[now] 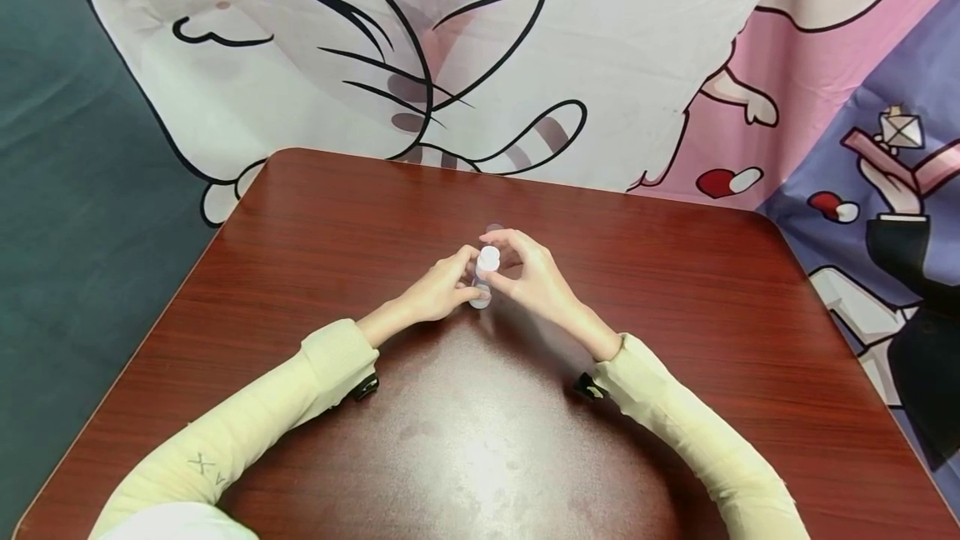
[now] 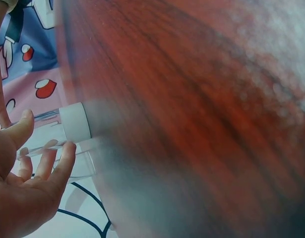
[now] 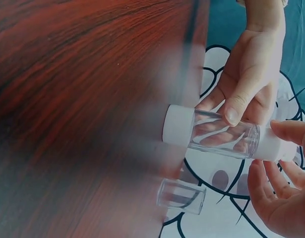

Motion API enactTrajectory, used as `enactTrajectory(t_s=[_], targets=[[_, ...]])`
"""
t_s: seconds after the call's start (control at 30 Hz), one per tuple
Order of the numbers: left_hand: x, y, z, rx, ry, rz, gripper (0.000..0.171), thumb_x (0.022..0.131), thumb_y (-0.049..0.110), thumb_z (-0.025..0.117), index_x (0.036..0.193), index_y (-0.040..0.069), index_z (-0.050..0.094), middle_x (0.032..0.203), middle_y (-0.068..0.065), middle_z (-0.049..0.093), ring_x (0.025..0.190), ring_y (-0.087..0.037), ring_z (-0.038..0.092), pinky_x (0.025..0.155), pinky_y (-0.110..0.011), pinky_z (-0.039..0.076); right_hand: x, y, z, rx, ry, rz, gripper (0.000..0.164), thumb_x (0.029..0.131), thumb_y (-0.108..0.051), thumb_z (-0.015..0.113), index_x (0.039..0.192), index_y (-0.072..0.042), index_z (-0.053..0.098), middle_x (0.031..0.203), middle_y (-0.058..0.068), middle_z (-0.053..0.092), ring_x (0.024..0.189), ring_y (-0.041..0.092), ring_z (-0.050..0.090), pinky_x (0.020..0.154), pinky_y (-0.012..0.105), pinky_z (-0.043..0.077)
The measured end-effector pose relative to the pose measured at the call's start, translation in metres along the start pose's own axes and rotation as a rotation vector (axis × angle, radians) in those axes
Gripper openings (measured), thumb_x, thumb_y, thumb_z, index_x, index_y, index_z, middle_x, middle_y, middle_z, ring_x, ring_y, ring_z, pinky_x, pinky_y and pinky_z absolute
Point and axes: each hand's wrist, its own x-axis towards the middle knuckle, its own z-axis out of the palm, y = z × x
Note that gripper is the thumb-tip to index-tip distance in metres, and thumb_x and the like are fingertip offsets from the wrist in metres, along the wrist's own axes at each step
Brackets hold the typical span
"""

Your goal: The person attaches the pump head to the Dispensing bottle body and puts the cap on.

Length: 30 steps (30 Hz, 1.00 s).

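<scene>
A small clear bottle (image 3: 224, 134) stands upright on the table, with a white base (image 3: 178, 125) and a white top (image 1: 489, 258). My left hand (image 1: 435, 288) holds its clear body from the left, thumb on the near side and fingers behind. From the other side my right hand (image 1: 542, 277) pinches the white top between thumb and fingers, as the right wrist view shows. Just behind the bottle, a clear cup-shaped cover (image 3: 181, 196) sits on the tabletop, apart from it. In the left wrist view the base (image 2: 76, 122) shows beyond my left fingers.
The reddish-brown wooden table (image 1: 315, 215) has rounded far corners and a glare patch near the front. Behind it hangs a cartoon-printed cloth (image 1: 615, 48), with a dark green curtain (image 1: 82, 148) to the left.
</scene>
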Motion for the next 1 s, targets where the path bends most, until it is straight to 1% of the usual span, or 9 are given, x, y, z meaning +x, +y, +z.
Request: enactTrajectory(t_s=[0.1, 0.2, 0.3, 0.37, 0.43, 0.57, 0.67, 0.87, 1.0], targets=[[0.000, 0.000, 0.000, -0.007, 0.001, 0.007, 0.040, 0.090, 0.011, 0.066, 0.120, 0.000, 0.042, 0.108, -0.017, 0.065, 0.099, -0.026, 0.066, 0.085, -0.032, 0.057, 0.002, -0.001, 0.002, 0.006, 0.001, -0.010, 0.044, 0.082, -0.010, 0.075, 0.122, -0.003, 0.058, 0.123, 0.012, 0.061, 0.090, 0.025, 0.067, 0.079, 0.038, 0.059], [0.000, 0.001, 0.000, -0.023, 0.000, 0.017, 0.040, 0.090, 0.010, 0.066, 0.120, -0.002, 0.042, 0.112, -0.018, 0.063, 0.102, -0.027, 0.065, 0.087, -0.033, 0.057, 0.003, -0.001, 0.003, 0.018, 0.004, -0.023, 0.046, 0.080, -0.010, 0.078, 0.121, -0.003, 0.059, 0.122, 0.012, 0.061, 0.095, 0.024, 0.066, 0.082, 0.035, 0.058], [0.000, 0.001, -0.001, -0.024, 0.002, 0.027, 0.041, 0.090, 0.009, 0.065, 0.121, -0.003, 0.042, 0.118, -0.020, 0.059, 0.104, -0.029, 0.064, 0.088, -0.034, 0.056, 0.004, -0.003, 0.004, 0.033, -0.007, -0.022, 0.047, 0.078, -0.009, 0.079, 0.121, -0.001, 0.059, 0.123, 0.011, 0.061, 0.104, 0.024, 0.064, 0.088, 0.032, 0.056], [0.000, 0.000, -0.001, -0.020, 0.004, 0.025, 0.041, 0.090, 0.009, 0.065, 0.121, -0.004, 0.042, 0.119, -0.020, 0.058, 0.104, -0.029, 0.064, 0.088, -0.034, 0.056, 0.005, -0.004, 0.004, 0.054, -0.023, -0.014, 0.047, 0.079, -0.006, 0.078, 0.121, 0.000, 0.059, 0.124, 0.012, 0.061, 0.109, 0.027, 0.062, 0.092, 0.034, 0.054], [0.000, 0.000, 0.000, -0.014, 0.003, 0.020, 0.043, 0.090, 0.009, 0.065, 0.123, -0.004, 0.041, 0.118, -0.020, 0.059, 0.104, -0.029, 0.064, 0.087, -0.034, 0.056, 0.005, -0.009, 0.004, 0.073, -0.040, -0.008, 0.045, 0.080, -0.002, 0.074, 0.122, 0.003, 0.058, 0.124, 0.016, 0.061, 0.113, 0.031, 0.061, 0.095, 0.040, 0.053], [0.000, 0.001, 0.000, -0.009, 0.002, 0.006, 0.045, 0.090, 0.011, 0.066, 0.124, -0.004, 0.041, 0.111, -0.019, 0.063, 0.100, -0.027, 0.065, 0.086, -0.032, 0.057, 0.003, -0.030, -0.003, 0.097, -0.067, -0.011, 0.041, 0.081, 0.009, 0.065, 0.121, 0.010, 0.056, 0.122, 0.025, 0.061, 0.112, 0.038, 0.060, 0.096, 0.046, 0.052], [0.000, 0.001, 0.000, -0.006, 0.006, 0.000, 0.045, 0.090, 0.012, 0.067, 0.124, -0.003, 0.042, 0.108, -0.017, 0.064, 0.097, -0.025, 0.066, 0.085, -0.032, 0.057, 0.002, -0.045, -0.010, 0.083, -0.077, -0.005, 0.039, 0.081, 0.012, 0.061, 0.120, 0.012, 0.055, 0.121, 0.026, 0.061, 0.110, 0.039, 0.061, 0.095, 0.043, 0.053], [0.001, 0.001, 0.000, 0.005, 0.007, -0.003, 0.041, 0.091, 0.011, 0.066, 0.122, -0.001, 0.042, 0.108, -0.016, 0.065, 0.097, -0.025, 0.065, 0.084, -0.033, 0.057, -0.001, -0.048, -0.013, 0.057, -0.069, 0.003, 0.040, 0.081, 0.014, 0.059, 0.120, 0.012, 0.055, 0.121, 0.026, 0.061, 0.103, 0.037, 0.065, 0.091, 0.043, 0.054], [0.000, 0.001, 0.000, 0.006, 0.003, -0.007, 0.041, 0.091, 0.010, 0.065, 0.122, -0.001, 0.041, 0.111, -0.019, 0.063, 0.100, -0.027, 0.064, 0.086, -0.035, 0.057, -0.004, -0.045, -0.014, 0.067, -0.056, -0.009, 0.039, 0.081, 0.014, 0.060, 0.120, 0.011, 0.055, 0.120, 0.026, 0.061, 0.099, 0.039, 0.066, 0.089, 0.049, 0.054]])
